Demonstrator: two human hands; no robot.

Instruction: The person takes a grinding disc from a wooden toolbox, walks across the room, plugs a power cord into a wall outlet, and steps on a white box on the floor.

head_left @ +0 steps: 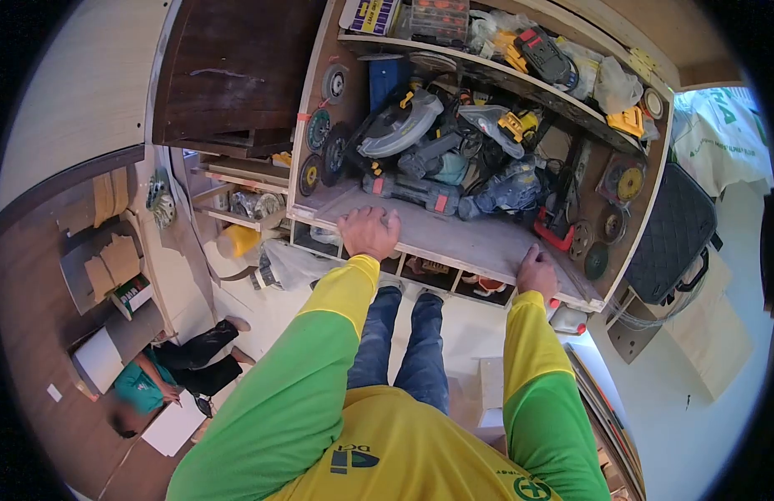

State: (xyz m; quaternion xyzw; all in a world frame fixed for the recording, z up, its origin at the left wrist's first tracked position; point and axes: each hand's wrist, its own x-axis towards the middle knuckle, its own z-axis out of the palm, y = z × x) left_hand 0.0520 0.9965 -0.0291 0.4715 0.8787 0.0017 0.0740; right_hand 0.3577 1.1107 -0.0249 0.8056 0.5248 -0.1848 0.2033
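My left hand point(370, 232) grips the front edge of a dusty wooden shelf board point(454, 240), its fingers bent over the top. Farther right on the same edge, my right hand point(536, 272) is closed on the board, its fingers curled. Behind the board sit power tools: a circular saw with a grey guard point(401, 125), a second saw point(492, 127) and a dusty blue tool point(510, 188). A long grey-blue case with red latches point(412, 194) lies just beyond my left hand. Near my right hand is a red clamp-like tool point(554, 230).
Discs, including a green one point(596, 260), hang on the cabinet's side walls. The upper shelf holds a battery tool point(544, 55) and an organizer box point(437, 21). A black case point(671, 234) leans at right. At lower left, a person point(145, 380) sits on the floor with a white sheet point(174, 424).
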